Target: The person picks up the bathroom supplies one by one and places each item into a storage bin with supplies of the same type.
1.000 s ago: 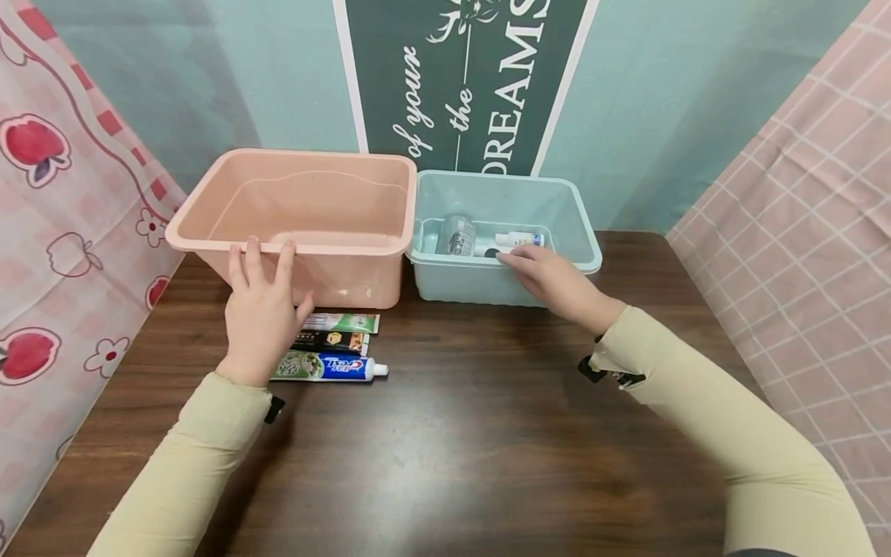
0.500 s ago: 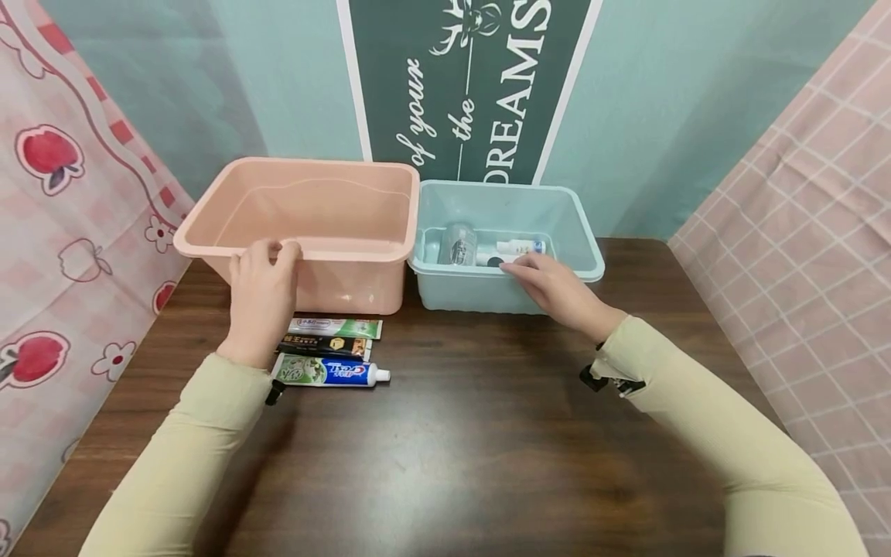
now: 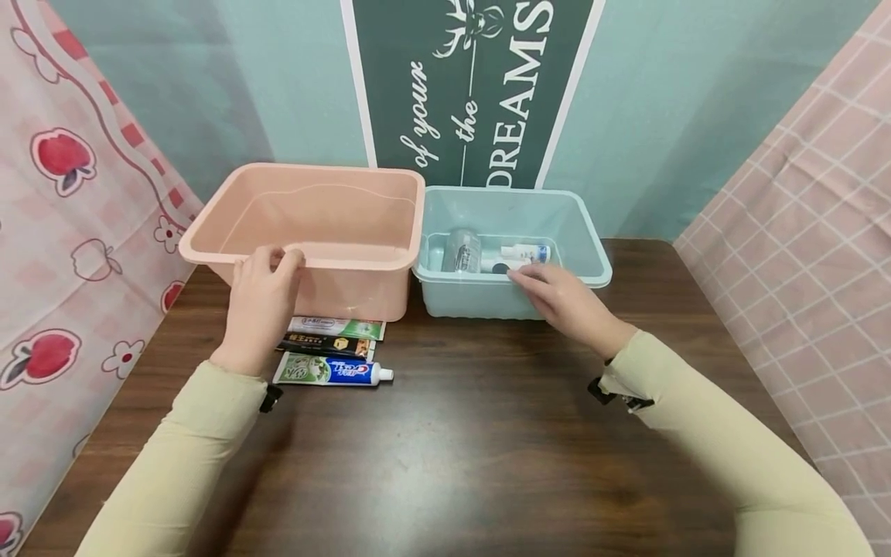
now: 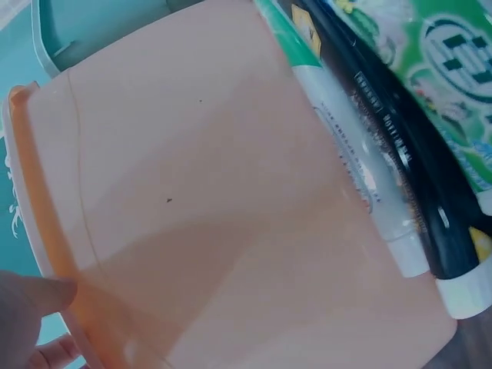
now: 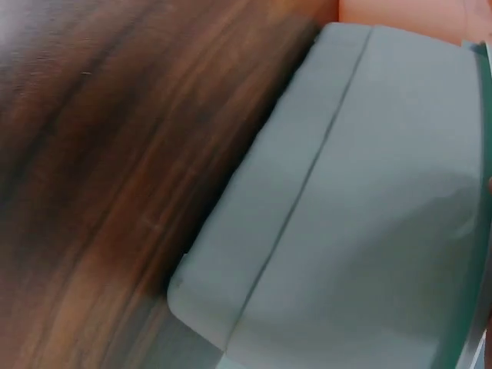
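Note:
The left hand (image 3: 261,309) pinches the front rim of the pink bin (image 3: 362,290); in the left wrist view its thumb (image 4: 54,294) lies on that rim. The right hand (image 3: 571,305) is at the front rim of the blue bin (image 3: 473,300), fingers over the edge. Inside the blue bin lie a clear container (image 3: 463,251), a white tube (image 3: 525,253) and a dark-capped item (image 3: 499,268). Before the pink bin lie a green-and-white tube (image 3: 348,328), a black tube (image 3: 327,344) and a blue-and-green toothpaste tube (image 3: 334,370).
The two bins stand side by side at the back of the brown wooden table (image 3: 445,449). Behind them hangs a blue-green cloth (image 3: 647,100) with a dark lettered panel. Patterned pink cloths flank the table on the left (image 3: 83,209) and right (image 3: 800,255).
The left fingers, earlier spread straight on the pink rim, are now curled round it. The right hand stays at the blue rim. The whole head view has shifted slightly.

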A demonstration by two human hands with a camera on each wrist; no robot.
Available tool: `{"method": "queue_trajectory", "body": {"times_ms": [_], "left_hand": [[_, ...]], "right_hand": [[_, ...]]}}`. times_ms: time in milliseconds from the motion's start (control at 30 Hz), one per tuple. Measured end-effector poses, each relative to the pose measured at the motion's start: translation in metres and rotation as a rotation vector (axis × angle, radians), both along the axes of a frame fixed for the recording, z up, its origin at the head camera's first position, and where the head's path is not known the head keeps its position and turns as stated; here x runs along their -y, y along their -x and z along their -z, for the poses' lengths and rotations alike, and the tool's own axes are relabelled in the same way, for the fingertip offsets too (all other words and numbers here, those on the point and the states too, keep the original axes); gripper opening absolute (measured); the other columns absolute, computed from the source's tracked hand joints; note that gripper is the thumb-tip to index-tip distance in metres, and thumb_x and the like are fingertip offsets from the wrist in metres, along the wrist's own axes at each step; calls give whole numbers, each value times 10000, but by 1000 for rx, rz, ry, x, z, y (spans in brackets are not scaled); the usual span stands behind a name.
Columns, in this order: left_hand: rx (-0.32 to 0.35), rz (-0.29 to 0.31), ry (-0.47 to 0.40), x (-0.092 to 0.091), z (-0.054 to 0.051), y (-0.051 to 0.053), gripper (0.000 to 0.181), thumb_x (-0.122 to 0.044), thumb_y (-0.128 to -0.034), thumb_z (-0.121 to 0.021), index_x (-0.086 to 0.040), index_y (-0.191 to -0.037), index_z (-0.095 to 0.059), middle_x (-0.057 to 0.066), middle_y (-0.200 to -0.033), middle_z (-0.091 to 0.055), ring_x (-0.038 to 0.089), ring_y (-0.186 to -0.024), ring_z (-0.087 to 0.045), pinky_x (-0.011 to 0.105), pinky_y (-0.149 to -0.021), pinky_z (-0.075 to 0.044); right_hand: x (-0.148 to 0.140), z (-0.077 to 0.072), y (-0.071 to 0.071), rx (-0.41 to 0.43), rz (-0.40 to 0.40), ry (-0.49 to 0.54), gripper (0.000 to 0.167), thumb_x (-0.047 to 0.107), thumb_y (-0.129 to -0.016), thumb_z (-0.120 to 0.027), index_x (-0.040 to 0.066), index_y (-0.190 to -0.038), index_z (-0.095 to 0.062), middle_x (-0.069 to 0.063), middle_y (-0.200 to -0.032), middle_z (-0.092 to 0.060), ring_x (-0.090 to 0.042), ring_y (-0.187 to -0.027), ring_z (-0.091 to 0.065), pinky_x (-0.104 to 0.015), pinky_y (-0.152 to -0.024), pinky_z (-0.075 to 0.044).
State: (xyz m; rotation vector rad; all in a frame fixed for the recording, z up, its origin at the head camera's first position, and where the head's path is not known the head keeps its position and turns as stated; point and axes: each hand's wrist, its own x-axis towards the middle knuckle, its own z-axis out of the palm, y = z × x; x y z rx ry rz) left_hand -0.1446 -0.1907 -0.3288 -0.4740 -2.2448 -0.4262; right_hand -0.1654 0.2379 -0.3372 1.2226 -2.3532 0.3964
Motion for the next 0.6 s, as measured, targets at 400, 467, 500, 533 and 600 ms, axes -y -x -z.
{"method": "queue_trajectory", "body": {"times_ms": [400,467,500,533,600], "left_hand": [[27,14,51,10,12,-12,434,-87,-785,-682,20,-1161,-492,297,-1135,-452,483,-1043,-461,593,-856,-346],[53,21,91,12,16,-16,567,-99,-759,-708,35,-1251,-459,316,-1226,-414,502,-1159,-394,619,-926,-318],[67,25,111,12,18,-18,634,-106,-746,-721,42,-1291,-435,322,-1277,-386,507,-1212,-348,633,-951,-295],[78,31,128,13,20,-19,692,-114,-732,-736,45,-1324,-413,325,-1321,-358,507,-1255,-301,646,-967,-271],[105,40,163,14,25,-23,745,-137,-727,-741,35,-1358,-384,313,-1394,-293,495,-1292,-248,660,-974,-242]], "right_hand": [[18,23,-27,-132,375,-132,724,101,-747,-753,-17,-1371,-405,-228,-1388,-397,-421,-1253,-358,-654,-957,-294],[20,27,-27,-170,390,-97,672,82,-747,-742,-27,-1336,-437,-258,-1311,-428,-441,-1209,-386,-671,-926,-314],[21,28,-27,-187,395,-73,647,69,-743,-739,-34,-1315,-455,-270,-1268,-441,-449,-1188,-400,-677,-913,-321],[21,29,-27,-201,399,-46,620,60,-742,-735,-38,-1294,-472,-275,-1227,-453,-452,-1169,-414,-678,-905,-329],[21,29,-28,-221,403,3,567,46,-746,-721,-43,-1260,-500,-278,-1158,-468,-455,-1135,-434,-675,-895,-337]]}}
